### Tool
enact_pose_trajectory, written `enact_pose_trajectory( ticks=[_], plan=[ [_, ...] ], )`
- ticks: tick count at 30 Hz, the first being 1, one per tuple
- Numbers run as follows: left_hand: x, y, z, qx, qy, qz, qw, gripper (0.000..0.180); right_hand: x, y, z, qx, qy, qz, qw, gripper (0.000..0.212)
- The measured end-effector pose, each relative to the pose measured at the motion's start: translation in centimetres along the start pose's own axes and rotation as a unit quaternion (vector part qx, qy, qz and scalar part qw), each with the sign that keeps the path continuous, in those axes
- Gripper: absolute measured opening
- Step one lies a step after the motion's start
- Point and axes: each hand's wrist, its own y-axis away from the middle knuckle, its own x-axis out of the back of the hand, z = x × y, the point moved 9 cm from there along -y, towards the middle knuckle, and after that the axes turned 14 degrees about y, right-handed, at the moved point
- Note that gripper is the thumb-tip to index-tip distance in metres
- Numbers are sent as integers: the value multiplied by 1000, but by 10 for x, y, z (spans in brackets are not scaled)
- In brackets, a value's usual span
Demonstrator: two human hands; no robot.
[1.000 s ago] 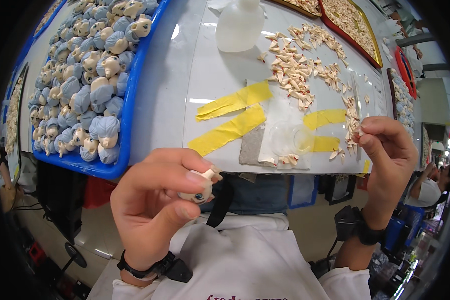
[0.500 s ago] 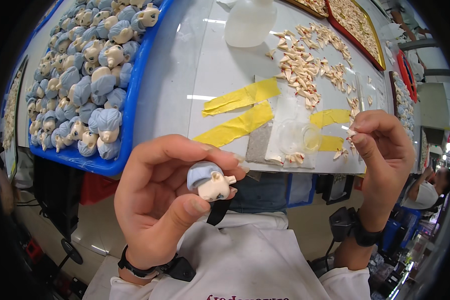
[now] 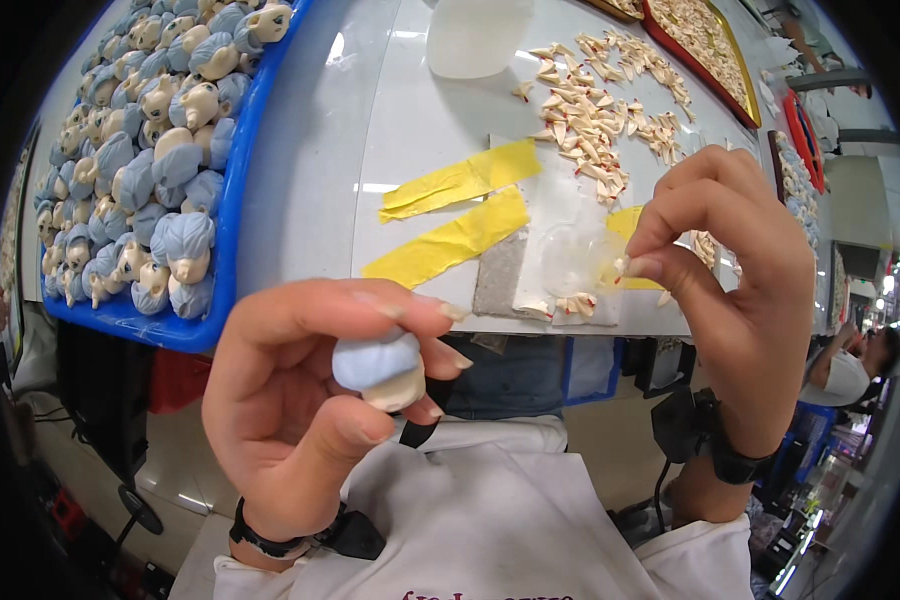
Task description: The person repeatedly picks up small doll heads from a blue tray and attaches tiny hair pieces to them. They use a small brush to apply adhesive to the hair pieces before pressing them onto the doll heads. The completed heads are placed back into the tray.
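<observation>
My left hand (image 3: pixel 300 390) is closed around a small doll head (image 3: pixel 380 368) with blue moulded hair and a cream lower part, held in front of my shirt. Its face is turned out of sight. The thumb and fingertips of my right hand (image 3: pixel 730 245) pinch a small cream piece (image 3: pixel 621 266), mostly hidden by the fingers. That pinch is beside a clear round dish (image 3: pixel 570 262) on the table, and whether they touch I cannot tell. A few cream pieces (image 3: pixel 576 304) lie at the dish's near edge.
A blue tray (image 3: pixel 232 200) full of blue-haired doll heads stands at the left. Cream pointed pieces with red tips (image 3: pixel 585 140) lie heaped beyond the dish. Yellow tape strips (image 3: pixel 460 180), a translucent bottle (image 3: pixel 477 40) and a red-and-gold tray (image 3: pixel 705 55) of pieces are around them.
My right hand has moved left with the small cream piece, up to the clear dish. In my left hand the doll head has turned, so its face and neck peg no longer show.
</observation>
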Motion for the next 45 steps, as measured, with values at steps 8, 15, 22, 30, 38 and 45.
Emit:
enact_pose_trajectory(
  ticks=[8, 15, 22, 30, 38, 45],
  plan=[
    [-6, -2, 3, -62, 2, -95, 994, 41, 4, -6, -14, 30, 106, 32, 993, 15],
    [-19, -5, -5, 13, 0, -58, 998, 46, 4, -2, -18, 30, 87, 37, 995, 15],
    [-26, -2, 2, -52, -60, -164, 983, 45, 13, 15, -10, 0, -53, 138, 989, 19],
    [-43, 2, 7, -117, -141, -190, 965, 44, 0, 39, -37, 25, -293, 74, 953, 26],
    [-65, 11, 25, -203, -312, -212, 904, 40, 0, 47, -43, 30, -219, 140, 965, 31],
    [-62, 16, 22, -199, -317, -155, 914, 39, 0, 51, -43, 36, -198, 188, 961, 34]
  ],
)
